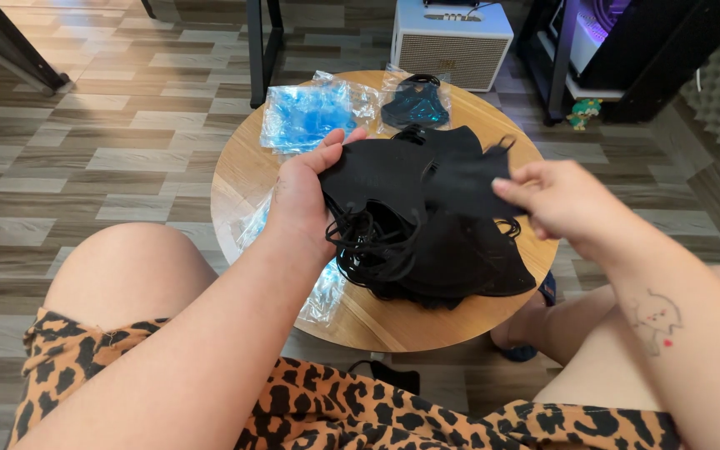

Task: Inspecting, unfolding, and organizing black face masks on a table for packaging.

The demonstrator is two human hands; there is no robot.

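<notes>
Holding a thick bunch of black face masks (393,208), the left hand (303,200) is curling its fingers round the stack from the left side, thumb on top, with the ear loops hanging down in a tangle. The right hand (562,200) is pinching the edge of the top black mask (468,179) between thumb and fingers and looks to be peeling it off the bunch. The bunch is hovering just above the round wooden table (243,171). To pull one mask free, the right hand needs a gentle tug so the loops do not snag. Beyond the hands, clear plastic bags of blue masks (306,112) and a bag with a dark mask (414,104) are lying on the table. A white speaker (452,37) is sitting on the floor behind.
</notes>
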